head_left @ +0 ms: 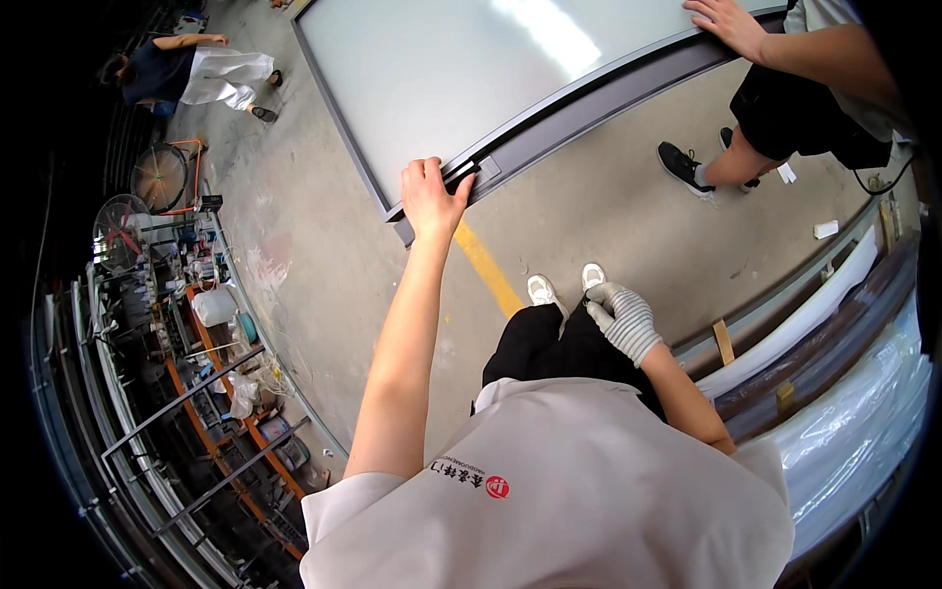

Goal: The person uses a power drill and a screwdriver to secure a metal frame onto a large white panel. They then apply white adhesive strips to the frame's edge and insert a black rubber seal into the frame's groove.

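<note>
A large framed glass panel (442,79) with a dark grey frame lies ahead of me. My left hand (432,201), bare, grips the frame near its closest corner, with the fingers over the top and the thumb on the near side. Beside the thumb, a short black strip (459,175) shows along the frame's edge. My right hand (623,319) wears a grey-and-white striped glove and hangs by my thigh, away from the panel. Its fingers are curled together, and I cannot make out what they hold, if anything. A co-worker's hand (728,27) rests on the frame at the far right.
A co-worker in black shorts (785,113) stands at the right. Another person (191,71) is at the far left. Racks with metal profiles (108,393) and fans (123,231) line the left. Plastic-wrapped profiles (854,393) lie at the right. A yellow line (486,265) crosses the floor.
</note>
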Action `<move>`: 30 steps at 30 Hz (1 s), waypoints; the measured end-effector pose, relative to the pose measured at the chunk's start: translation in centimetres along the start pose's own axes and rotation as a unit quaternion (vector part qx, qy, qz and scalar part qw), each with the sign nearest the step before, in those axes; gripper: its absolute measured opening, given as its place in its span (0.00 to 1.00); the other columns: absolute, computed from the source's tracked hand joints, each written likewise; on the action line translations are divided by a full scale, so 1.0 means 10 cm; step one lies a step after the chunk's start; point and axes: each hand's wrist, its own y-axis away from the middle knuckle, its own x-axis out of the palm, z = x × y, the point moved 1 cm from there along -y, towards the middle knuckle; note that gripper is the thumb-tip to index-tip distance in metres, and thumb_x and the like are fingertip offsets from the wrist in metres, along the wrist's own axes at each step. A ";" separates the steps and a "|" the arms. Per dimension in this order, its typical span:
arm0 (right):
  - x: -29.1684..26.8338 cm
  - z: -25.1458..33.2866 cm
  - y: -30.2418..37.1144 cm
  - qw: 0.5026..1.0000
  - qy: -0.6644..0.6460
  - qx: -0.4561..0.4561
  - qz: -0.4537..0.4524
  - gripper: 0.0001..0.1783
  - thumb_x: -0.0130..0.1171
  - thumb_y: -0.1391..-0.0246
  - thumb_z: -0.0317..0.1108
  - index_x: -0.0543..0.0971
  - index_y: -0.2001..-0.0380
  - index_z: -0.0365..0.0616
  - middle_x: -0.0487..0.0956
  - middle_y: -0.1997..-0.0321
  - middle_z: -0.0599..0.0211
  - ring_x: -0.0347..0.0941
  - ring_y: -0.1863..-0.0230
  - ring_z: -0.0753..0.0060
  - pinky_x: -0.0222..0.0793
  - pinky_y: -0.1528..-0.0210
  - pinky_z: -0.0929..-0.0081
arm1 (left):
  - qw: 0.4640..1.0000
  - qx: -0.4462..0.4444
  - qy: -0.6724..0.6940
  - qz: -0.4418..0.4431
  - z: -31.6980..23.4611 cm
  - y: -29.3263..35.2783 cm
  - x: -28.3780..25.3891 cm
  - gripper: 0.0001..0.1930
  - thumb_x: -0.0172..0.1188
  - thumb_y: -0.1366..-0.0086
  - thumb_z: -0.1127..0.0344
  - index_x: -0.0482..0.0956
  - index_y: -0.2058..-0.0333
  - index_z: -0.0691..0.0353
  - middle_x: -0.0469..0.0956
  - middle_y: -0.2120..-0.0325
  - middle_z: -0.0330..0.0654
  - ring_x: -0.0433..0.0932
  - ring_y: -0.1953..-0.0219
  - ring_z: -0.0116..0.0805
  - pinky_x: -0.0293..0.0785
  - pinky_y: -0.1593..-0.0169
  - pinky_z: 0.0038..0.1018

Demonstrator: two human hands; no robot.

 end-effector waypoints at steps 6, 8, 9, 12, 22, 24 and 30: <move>-0.19 0.11 0.06 0.997 0.073 -0.028 0.028 0.09 0.59 0.50 0.37 0.78 0.67 0.45 0.82 0.71 0.60 0.79 0.70 0.60 0.75 0.63 0.65 | 0.998 -0.009 -0.035 0.042 -0.14 -0.07 0.01 0.20 0.71 0.54 0.57 0.71 0.72 0.62 0.70 0.72 0.44 0.71 0.64 0.45 0.70 0.62 0.39; -0.17 0.11 0.06 0.997 0.067 -0.044 0.018 0.10 0.59 0.49 0.38 0.78 0.67 0.44 0.82 0.71 0.59 0.79 0.70 0.60 0.75 0.63 0.66 | 0.997 -0.004 -0.054 0.059 -0.08 -0.11 -0.04 0.21 0.70 0.54 0.56 0.70 0.71 0.62 0.70 0.70 0.44 0.71 0.63 0.45 0.70 0.61 0.38; -0.22 0.18 0.07 0.998 0.054 -0.029 0.029 0.11 0.59 0.49 0.38 0.78 0.66 0.44 0.82 0.71 0.60 0.79 0.70 0.60 0.75 0.63 0.66 | 0.996 0.005 -0.061 0.066 -0.08 -0.11 -0.05 0.21 0.70 0.53 0.55 0.70 0.71 0.63 0.70 0.70 0.44 0.71 0.63 0.45 0.71 0.61 0.38; -0.24 0.18 0.02 0.995 0.081 -0.035 0.047 0.13 0.58 0.48 0.41 0.79 0.64 0.44 0.82 0.70 0.61 0.79 0.66 0.58 0.74 0.59 0.65 | 0.986 -0.013 -0.101 0.134 -0.15 -0.22 -0.18 0.22 0.70 0.52 0.54 0.71 0.68 0.64 0.72 0.68 0.45 0.72 0.60 0.45 0.72 0.59 0.37; -0.42 0.04 -0.02 0.991 0.099 -0.043 0.083 0.15 0.55 0.46 0.41 0.77 0.59 0.45 0.82 0.65 0.61 0.79 0.64 0.62 0.74 0.57 0.66 | 0.785 0.186 0.570 -0.156 -0.69 -1.37 -3.45 0.66 0.51 0.60 0.17 0.48 0.36 0.69 0.53 0.37 0.59 0.56 0.35 0.53 0.49 0.33 0.41; -0.39 0.12 -0.08 0.987 0.105 -0.061 0.107 0.16 0.55 0.46 0.42 0.77 0.57 0.45 0.82 0.62 0.59 0.78 0.61 0.59 0.73 0.54 0.66 | 0.740 0.244 0.576 -0.246 -0.95 -1.40 -4.38 0.72 0.53 0.65 0.17 0.43 0.37 0.79 0.48 0.37 0.66 0.46 0.32 0.58 0.41 0.30 0.44; -0.41 0.22 -0.37 0.981 0.123 -0.107 0.103 0.19 0.55 0.47 0.44 0.78 0.56 0.46 0.81 0.60 0.60 0.77 0.58 0.58 0.72 0.53 0.65 | 0.685 0.262 0.652 -0.192 -1.29 -1.71 -5.27 0.78 0.72 0.67 0.33 0.24 0.38 0.77 0.38 0.35 0.65 0.41 0.32 0.58 0.40 0.29 0.42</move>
